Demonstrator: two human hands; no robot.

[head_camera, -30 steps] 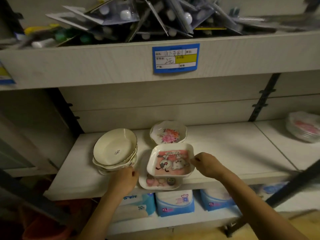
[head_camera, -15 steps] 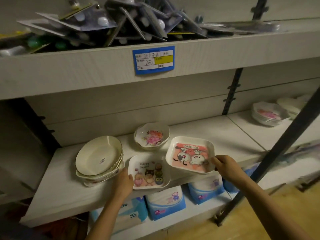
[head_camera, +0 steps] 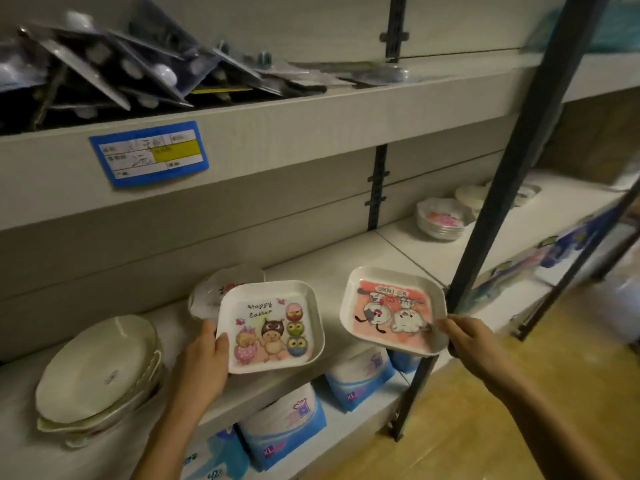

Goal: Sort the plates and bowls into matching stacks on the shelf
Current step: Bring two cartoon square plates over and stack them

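Head view: the pale shelf [head_camera: 346, 268] showed open board between your cream stack [head_camera: 97, 368] and the floral bowls [head_camera: 440, 220]. Over its front lip, your left hand [head_camera: 204, 362] gripped the Easter plate [head_camera: 273, 327] and your right hand [head_camera: 467, 341] pinched the pink plate [head_camera: 391, 306], close beside the dark post [head_camera: 485, 202].

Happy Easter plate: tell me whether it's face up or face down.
Face up. The Happy Easter plate, gripped at its left rim by the left hand, shows its printed inside.
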